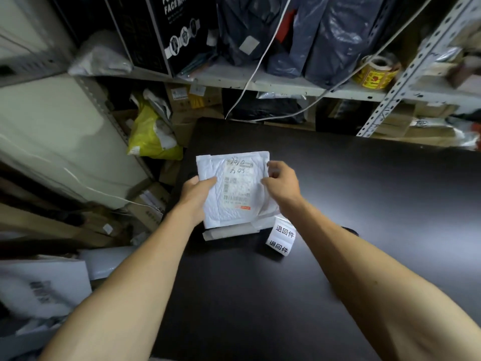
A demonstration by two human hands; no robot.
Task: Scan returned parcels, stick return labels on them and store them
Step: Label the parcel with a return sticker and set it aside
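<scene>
Lighting: dim overall, with one pool of light falling from the upper right that leaves a pale sheen on the right half of the black table and slightly washes out the print on the white padded mailer, while the shelf recesses and the table's near edge sink into deep shadow. Optics: wide-angle distortion bows the perforated shelf upright and stretches both forearms toward the lower corners. Sharpness: centre fairly crisp; the white parcels at lower left and the frame edges are soft and smeared.
</scene>
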